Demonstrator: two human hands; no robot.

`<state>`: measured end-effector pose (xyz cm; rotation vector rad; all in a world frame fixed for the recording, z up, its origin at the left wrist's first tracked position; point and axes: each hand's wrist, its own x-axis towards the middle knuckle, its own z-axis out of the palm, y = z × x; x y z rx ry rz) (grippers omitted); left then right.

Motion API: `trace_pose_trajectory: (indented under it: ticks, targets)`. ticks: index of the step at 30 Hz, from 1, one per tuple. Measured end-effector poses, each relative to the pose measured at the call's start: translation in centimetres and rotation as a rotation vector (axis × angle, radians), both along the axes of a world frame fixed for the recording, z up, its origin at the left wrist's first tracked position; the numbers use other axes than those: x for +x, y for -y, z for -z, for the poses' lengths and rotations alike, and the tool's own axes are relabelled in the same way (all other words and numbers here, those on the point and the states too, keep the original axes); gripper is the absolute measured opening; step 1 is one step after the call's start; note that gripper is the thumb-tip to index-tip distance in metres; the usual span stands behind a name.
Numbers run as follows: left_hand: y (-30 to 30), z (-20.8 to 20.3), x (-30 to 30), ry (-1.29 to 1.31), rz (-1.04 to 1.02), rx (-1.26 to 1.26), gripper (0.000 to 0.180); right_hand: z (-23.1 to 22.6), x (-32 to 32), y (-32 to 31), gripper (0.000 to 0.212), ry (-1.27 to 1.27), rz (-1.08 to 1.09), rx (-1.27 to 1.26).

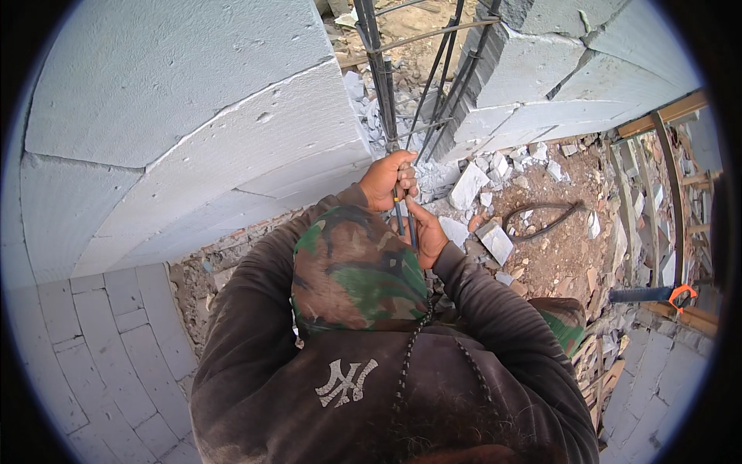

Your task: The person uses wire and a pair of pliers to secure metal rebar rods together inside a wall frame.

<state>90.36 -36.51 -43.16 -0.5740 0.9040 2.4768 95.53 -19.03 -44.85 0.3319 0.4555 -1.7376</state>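
Note:
Both my hands are at the foot of an upright bundle of steel rebar (380,77), in a gap between two pale block walls. My left hand (385,182) is closed with the fingers curled round the upper part of a pair of pincers (398,216). The tool's dark handles stick out below that fist. Just below and to the right, my right hand (429,233) is wrapped about the handle ends. At the top of the left fist, the tool's head meets the rebar; its jaws are too small to make out.
Pale block walls rise on the left (232,147) and right (541,66). Broken block pieces (469,185) and a loop of dark wire (541,220) lie on the dirt. An orange-handled handsaw (645,295) lies far right by wooden boards (665,114). My camouflage-covered knee (359,267) is bent below my hands.

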Motion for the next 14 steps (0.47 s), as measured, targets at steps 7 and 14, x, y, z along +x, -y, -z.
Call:
trace_pose_trajectory:
  ticks: [7,14]
  targets:
    - [-3.1,1.0,-0.4,0.063,-0.318,-0.446,0.033,3.2,3.1,2.1,0.055,-1.517,0.243,1.212]
    - [-2.4,0.7,0.3,-0.057,-0.252,-0.51,0.033,4.5,2.3,2.3,0.053,-1.519,0.186,1.305]
